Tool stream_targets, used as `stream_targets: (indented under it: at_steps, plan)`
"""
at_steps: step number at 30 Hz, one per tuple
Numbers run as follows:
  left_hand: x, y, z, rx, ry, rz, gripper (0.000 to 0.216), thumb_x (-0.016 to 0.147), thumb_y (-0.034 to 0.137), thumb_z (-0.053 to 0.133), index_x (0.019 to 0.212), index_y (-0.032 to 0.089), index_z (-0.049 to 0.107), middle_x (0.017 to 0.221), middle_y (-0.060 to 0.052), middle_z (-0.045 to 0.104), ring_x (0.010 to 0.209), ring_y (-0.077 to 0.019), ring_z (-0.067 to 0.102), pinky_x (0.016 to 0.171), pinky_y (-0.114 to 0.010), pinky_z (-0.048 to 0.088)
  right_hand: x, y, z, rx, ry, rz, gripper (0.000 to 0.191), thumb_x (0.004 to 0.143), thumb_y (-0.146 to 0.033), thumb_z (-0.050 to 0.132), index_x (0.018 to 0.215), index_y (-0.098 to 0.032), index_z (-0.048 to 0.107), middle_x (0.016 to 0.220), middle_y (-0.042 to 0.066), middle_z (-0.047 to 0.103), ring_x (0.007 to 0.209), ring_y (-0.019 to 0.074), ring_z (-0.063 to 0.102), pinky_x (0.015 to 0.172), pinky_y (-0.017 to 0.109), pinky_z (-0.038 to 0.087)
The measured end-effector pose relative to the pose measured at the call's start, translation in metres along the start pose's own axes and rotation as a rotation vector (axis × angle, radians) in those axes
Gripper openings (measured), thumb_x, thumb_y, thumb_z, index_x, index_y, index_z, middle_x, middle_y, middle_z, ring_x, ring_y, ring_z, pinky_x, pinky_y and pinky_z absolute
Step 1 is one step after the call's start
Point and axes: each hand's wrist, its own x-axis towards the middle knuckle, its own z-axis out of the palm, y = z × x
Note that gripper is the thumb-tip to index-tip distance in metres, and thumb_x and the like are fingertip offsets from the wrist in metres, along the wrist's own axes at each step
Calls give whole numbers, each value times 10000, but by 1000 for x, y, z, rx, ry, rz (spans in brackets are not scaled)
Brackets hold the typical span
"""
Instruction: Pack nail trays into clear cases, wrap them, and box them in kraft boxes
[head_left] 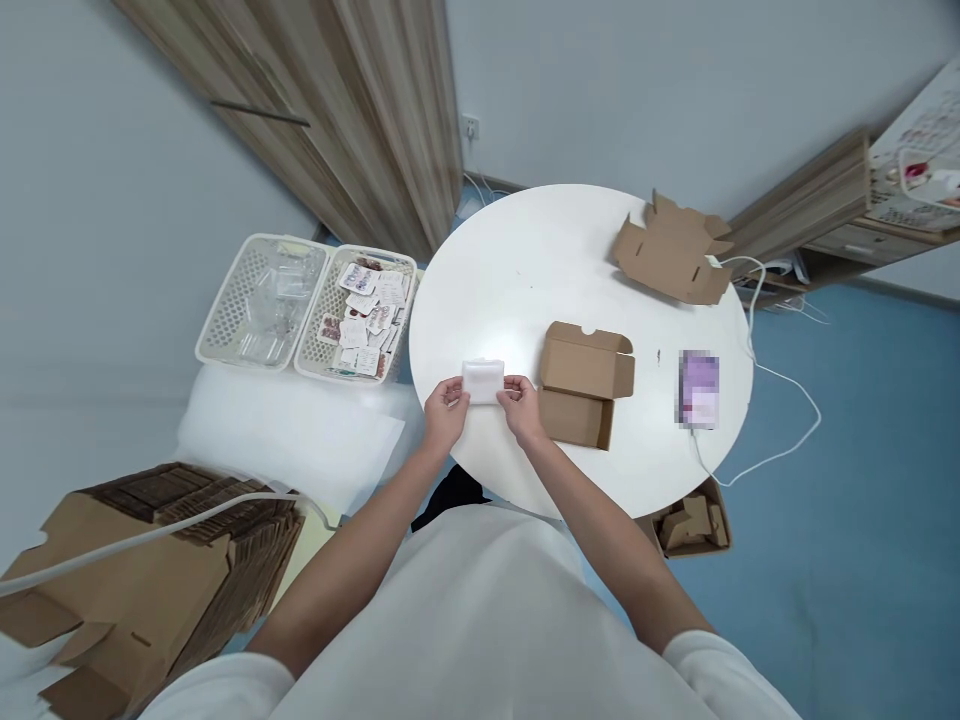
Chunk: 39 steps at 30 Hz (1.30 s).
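Between my two hands is a small white rectangular packet (483, 382), which looks wrapped in thin white foam sheet; what is inside cannot be seen. My left hand (445, 408) pinches its left edge, thumb toward me. At the opposite edge, my right hand (520, 404) grips it the same way. The packet is held over the near left part of the round white table (570, 235). Just right of my right hand lies a brown cardboard box (585, 365) with its lid folded back and its inside bare.
A flattened cardboard box (673, 250) lies at the table's far right, near a pixelated purple item (699, 385) and a white cable (787, 378). Left stand a basket of cards (401, 262), a basket of clear plastic pieces (217, 315), white foam sheets (292, 425) and stacked cardboard (172, 580).
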Motion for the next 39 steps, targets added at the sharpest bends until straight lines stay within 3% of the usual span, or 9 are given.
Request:
stream_targets:
  at_steps: [4,8,11,14,20,26,35,39]
  plan:
    - [-21,19,36,-3,-42,62,309,708,250,569,1003,165,539,1031,-86,581,866,-156,592,771,-335,506,-15,-10,-47,42,17,-87,268,653,-254,524,915,-205,500,908,26,585,712,120,563,652,255,455]
    - [-38,32,80,16,-175,127,286,706,246,562,982,173,547,1029,-80,585,864,-159,593,759,-331,504,-25,-9,-105,-26,92,-132,247,649,-241,535,889,-200,496,875,22,605,718,131,584,685,272,458]
    - [-50,33,106,96,-251,157,267,715,229,541,979,183,550,997,-69,600,818,-151,599,730,-318,507,-30,-1,-141,-120,128,-126,236,639,-223,544,871,-211,501,889,16,608,718,135,591,685,282,460]
    - [-61,28,121,188,-284,159,264,726,200,516,988,188,540,970,-61,617,778,-147,608,721,-312,506,-34,8,-161,-228,133,-102,214,646,-204,534,857,-221,504,853,2,611,714,135,587,681,284,455]
    - [-71,19,129,402,-293,191,255,722,153,494,971,195,529,925,-55,639,802,-176,615,736,-329,492,-38,19,-168,-358,78,-128,250,672,-136,496,899,-238,470,844,-17,607,684,126,569,666,272,422]
    - [-72,15,129,576,-331,202,288,730,132,454,1005,212,490,889,-42,648,778,-184,617,712,-319,467,-34,27,-167,-631,17,-215,314,684,-78,459,950,-245,459,836,12,586,733,169,544,630,266,356]
    - [-67,14,134,875,-378,182,272,740,151,441,998,178,525,851,-101,641,780,-253,599,659,-329,423,-27,35,-160,-866,-27,-200,273,717,-58,457,935,-211,514,805,73,607,748,213,557,640,284,334]
    - [-65,15,134,940,-413,210,210,744,139,429,913,170,550,845,-96,628,777,-240,588,650,-312,415,-26,33,-160,-944,-58,-174,272,745,-70,442,974,-197,517,830,87,618,773,216,569,642,280,339]
